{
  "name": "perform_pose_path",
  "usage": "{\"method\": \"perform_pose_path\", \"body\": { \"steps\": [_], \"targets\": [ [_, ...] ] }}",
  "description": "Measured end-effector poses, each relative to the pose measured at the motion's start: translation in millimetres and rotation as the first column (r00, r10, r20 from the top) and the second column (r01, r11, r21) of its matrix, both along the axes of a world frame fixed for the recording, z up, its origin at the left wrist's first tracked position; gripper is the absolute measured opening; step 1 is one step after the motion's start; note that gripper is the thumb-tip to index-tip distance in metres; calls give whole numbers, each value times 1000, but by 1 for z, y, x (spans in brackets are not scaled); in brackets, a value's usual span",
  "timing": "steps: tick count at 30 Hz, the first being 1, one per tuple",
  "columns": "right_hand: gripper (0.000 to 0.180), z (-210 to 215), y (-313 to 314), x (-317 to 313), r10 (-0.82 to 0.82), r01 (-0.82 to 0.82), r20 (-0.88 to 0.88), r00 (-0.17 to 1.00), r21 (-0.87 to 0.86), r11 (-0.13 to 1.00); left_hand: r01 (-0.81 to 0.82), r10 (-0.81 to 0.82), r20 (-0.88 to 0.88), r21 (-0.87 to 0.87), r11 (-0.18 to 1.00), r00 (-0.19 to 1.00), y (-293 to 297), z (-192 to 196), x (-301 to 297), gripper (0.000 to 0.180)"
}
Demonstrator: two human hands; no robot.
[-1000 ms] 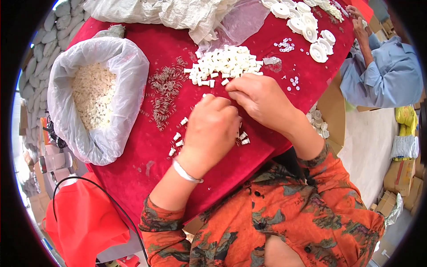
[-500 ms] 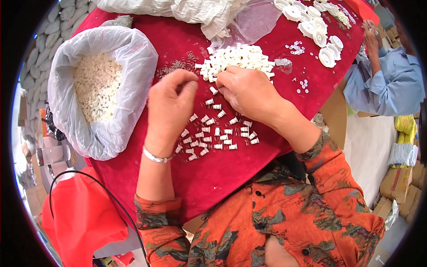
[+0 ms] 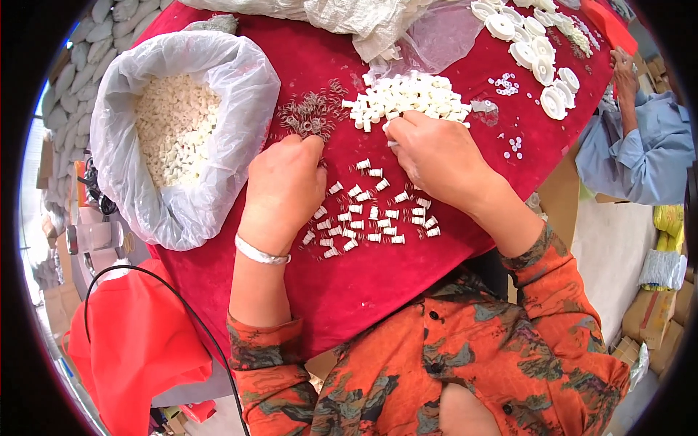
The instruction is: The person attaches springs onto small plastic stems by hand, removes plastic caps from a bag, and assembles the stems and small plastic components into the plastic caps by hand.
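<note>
My left hand (image 3: 287, 182) has its fingers drawn together at the near edge of a heap of small metal springs (image 3: 313, 112); what they hold is hidden. My right hand (image 3: 440, 156) is closed in a pinch at the near side of a pile of small white plastic pieces (image 3: 418, 94), and a small white piece (image 3: 392, 144) shows at its fingertips. Between and below both hands lie several white pieces with springs on them (image 3: 374, 213), scattered loosely on the red cloth (image 3: 342, 298).
A plastic-lined container (image 3: 254, 87) of cream pieces stands at left. White round plastic parts (image 3: 542, 51) and small translucent discs (image 3: 505, 83) lie at far right. White sacking (image 3: 327, 14) covers the back edge. A person in a blue shirt (image 3: 640, 149) sits at right.
My left hand has gone from above the cloth down to the springs, its fingertips closing there. My right hand stays by the white pile. The whole view has shifted slightly.
</note>
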State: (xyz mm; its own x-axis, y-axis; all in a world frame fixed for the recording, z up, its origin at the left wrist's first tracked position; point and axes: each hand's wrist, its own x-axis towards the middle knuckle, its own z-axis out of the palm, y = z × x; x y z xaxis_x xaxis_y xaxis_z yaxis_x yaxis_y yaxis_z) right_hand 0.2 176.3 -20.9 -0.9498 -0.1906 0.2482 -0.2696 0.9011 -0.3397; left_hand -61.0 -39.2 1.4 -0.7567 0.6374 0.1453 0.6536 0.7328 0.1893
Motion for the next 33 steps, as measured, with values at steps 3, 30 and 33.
{"method": "perform_pose_path", "body": {
  "steps": [3,30,33],
  "targets": [
    [5,1,-1,-1,15,-15,-10,1000,-8,1000,-42,44,-24,82,996,999,-2,-5,-9,7],
    [5,26,-15,5,44,-96,-89,995,-756,647,-536,-527,717,695,480,457,22,14,6,2],
    [5,32,-15,8,74,-7,44,996,-810,586,-512,-459,712,702,496,531,27,16,12,2]
  ]
}}
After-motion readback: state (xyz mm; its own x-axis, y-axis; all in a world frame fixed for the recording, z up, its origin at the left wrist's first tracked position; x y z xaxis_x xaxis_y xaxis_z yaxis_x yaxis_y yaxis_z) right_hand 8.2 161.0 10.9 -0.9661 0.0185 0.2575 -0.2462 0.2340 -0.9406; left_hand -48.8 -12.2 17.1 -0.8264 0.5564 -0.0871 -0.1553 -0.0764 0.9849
